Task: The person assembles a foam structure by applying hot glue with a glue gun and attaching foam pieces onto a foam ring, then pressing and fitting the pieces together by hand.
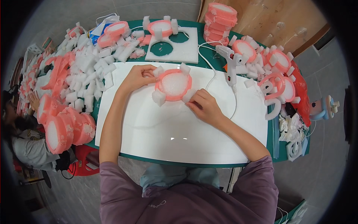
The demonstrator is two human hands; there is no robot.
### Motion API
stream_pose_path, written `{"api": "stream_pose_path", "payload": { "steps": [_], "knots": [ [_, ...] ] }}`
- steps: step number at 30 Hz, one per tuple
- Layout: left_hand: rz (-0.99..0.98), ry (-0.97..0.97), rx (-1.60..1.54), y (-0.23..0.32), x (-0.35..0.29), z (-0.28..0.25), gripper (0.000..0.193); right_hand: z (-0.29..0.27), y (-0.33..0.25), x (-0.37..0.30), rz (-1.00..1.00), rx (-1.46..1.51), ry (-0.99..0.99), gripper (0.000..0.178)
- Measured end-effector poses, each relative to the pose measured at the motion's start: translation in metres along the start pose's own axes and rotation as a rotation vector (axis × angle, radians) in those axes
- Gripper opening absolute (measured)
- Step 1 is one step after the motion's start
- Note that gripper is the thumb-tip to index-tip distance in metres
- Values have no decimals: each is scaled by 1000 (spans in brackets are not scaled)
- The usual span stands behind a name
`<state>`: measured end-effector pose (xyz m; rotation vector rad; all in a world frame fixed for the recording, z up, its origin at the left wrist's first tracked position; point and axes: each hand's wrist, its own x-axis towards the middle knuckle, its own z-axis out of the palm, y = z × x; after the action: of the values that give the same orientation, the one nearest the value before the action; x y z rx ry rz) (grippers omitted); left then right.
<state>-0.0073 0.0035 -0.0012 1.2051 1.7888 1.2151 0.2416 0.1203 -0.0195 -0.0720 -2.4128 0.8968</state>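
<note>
A round foam piece (173,83) with a pink rim and white middle lies on the white board (164,130). White foam blocks stand around its rim, one of them a lower-left block (159,97). My left hand (140,78) reaches in from the left, its thumb and fingers closed at the upper-left foam block (158,71). At the lower right of the rim, my right hand (205,107) pinches another foam block (188,95). The fingers partly hide both gripped blocks.
A white glue gun (230,63) with a cord stands right of the board. Loose white foam blocks (87,71) heap at the left, beside stacked pink foam rounds (67,127). A white foam sheet with round holes (179,54) lies behind. Another person's hand (34,100) is at far left.
</note>
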Motion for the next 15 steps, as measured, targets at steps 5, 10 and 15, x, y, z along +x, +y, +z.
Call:
{"api": "stream_pose_path", "payload": {
  "steps": [5,10,15],
  "knots": [
    [-18,8,18,0,0,0,31,0,1,-1,11,-4,-10,11],
    [-25,1,17,0,0,0,31,1,1,-1,5,-8,-6,11],
    [-22,-9,5,0,0,-1,31,1,1,0,-1,-6,-6,11]
  ]
}}
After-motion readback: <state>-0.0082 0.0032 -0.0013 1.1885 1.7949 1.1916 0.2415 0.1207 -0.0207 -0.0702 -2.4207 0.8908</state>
